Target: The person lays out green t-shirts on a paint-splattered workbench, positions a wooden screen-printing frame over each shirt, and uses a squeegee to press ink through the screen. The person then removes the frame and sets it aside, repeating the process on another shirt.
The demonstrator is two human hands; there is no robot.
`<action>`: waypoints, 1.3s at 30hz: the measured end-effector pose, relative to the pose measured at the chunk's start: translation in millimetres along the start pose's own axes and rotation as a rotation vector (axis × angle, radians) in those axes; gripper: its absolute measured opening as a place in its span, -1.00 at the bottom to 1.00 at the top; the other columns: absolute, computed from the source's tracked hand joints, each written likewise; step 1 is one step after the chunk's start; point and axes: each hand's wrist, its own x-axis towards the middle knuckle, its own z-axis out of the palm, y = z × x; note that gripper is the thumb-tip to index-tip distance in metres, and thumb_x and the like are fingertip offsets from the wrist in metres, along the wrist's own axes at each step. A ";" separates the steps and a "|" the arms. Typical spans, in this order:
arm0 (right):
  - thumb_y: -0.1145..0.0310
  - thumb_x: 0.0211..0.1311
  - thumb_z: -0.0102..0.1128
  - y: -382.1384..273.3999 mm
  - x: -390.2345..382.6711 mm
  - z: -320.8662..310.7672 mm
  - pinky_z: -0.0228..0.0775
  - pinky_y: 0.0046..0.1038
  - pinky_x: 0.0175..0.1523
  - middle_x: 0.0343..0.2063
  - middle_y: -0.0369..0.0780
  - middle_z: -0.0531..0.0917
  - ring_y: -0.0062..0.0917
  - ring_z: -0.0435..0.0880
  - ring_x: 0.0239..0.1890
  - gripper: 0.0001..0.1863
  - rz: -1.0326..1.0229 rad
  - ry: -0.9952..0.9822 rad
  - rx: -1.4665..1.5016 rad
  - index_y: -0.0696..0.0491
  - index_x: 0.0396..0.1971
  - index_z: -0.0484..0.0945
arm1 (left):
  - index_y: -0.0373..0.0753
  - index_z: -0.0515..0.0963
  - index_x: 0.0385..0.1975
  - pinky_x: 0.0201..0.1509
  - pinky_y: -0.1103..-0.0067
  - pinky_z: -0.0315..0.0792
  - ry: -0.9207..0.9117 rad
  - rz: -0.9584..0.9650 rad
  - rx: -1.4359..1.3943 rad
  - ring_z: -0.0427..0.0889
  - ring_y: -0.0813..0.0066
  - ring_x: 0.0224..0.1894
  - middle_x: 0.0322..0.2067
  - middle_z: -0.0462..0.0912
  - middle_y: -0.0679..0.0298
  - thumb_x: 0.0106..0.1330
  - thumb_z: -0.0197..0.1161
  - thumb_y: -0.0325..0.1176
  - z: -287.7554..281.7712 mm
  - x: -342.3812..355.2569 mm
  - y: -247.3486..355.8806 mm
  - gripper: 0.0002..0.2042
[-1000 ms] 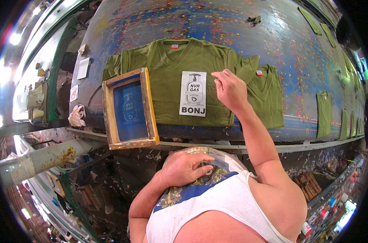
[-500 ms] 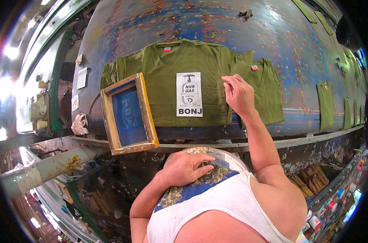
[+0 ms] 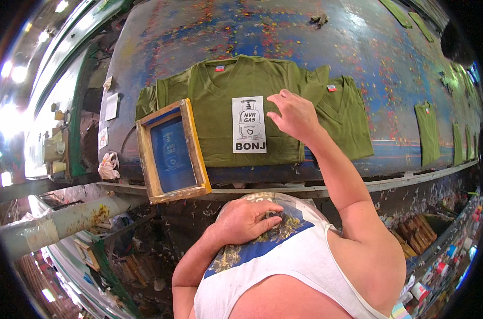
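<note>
A folded olive-green V-neck T-shirt (image 3: 212, 122) lies flat at the table's near edge. On its front is a white paper (image 3: 256, 126) printed with a black gas-cylinder drawing and lettering. Just right of the paper's upper part is my right hand (image 3: 296, 114), thumb and index finger apart, holding nothing. My left hand (image 3: 249, 219) rests on the printed front of my clothing, fingers stretched out and empty. Overlapping the shirt's left side is a wooden-framed printing screen (image 3: 193, 143) with blue mesh, its near end reaching past the table edge. A second green shirt (image 3: 347, 119) lies partly under the first.
The long table (image 3: 199, 26) is speckled with paint. More folded green shirts (image 3: 426, 135) lie farther right. A crumpled pale cloth (image 3: 109, 166) sits at its left edge, and a dark small object (image 3: 319, 20) lies toward the back. A thick pipe (image 3: 66, 219) runs at lower left.
My right hand has moved left, from the shirt's right side to beside the paper, and its thumb has spread from the fingers. My left hand stays put.
</note>
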 end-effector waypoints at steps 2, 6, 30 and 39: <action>0.11 0.25 0.60 -2.5 11.2 4.3 0.69 -0.16 0.03 -0.06 -0.15 0.73 -0.19 0.82 -0.02 -0.53 -0.028 -0.031 -0.010 0.00 0.07 0.71 | 0.00 0.77 0.15 -0.09 0.20 0.66 -0.004 -0.021 -0.005 0.84 0.01 -0.22 -0.32 0.84 0.06 0.53 0.35 0.06 2.4 -2.9 -2.2 -0.62; -0.01 0.13 0.68 -3.2 32.4 14.7 0.69 -0.14 0.05 -0.08 -0.11 0.72 -0.14 0.82 0.00 -0.40 -0.067 -0.097 -0.060 0.03 0.06 0.70 | -0.03 0.78 0.14 -0.20 0.27 0.60 0.053 0.031 -0.040 0.74 0.13 -0.34 -0.42 0.75 0.09 0.51 0.41 0.00 9.2 -7.1 -8.2 -0.64; 0.01 0.00 0.77 -9.6 66.5 27.4 0.71 -0.13 0.13 -0.07 -0.13 0.75 -0.16 0.82 0.06 -0.41 0.055 -0.293 -0.206 0.05 -0.07 0.73 | -0.12 0.79 0.12 -0.33 0.37 0.55 0.195 0.154 -0.054 0.69 0.22 -0.53 -0.48 0.73 0.06 0.48 0.48 -0.12 18.1 -16.6 -16.5 -0.67; 0.17 0.16 0.67 -2.5 59.7 36.0 0.62 -0.06 -0.06 -0.21 -0.08 0.78 -0.09 0.81 -0.11 -0.67 0.092 -0.198 0.036 0.08 -0.30 0.74 | -0.17 0.80 0.07 -0.37 0.46 0.56 0.449 0.087 -0.179 0.70 0.38 -0.50 -0.41 0.80 0.14 0.44 0.52 -0.27 17.5 -30.0 -22.4 -0.73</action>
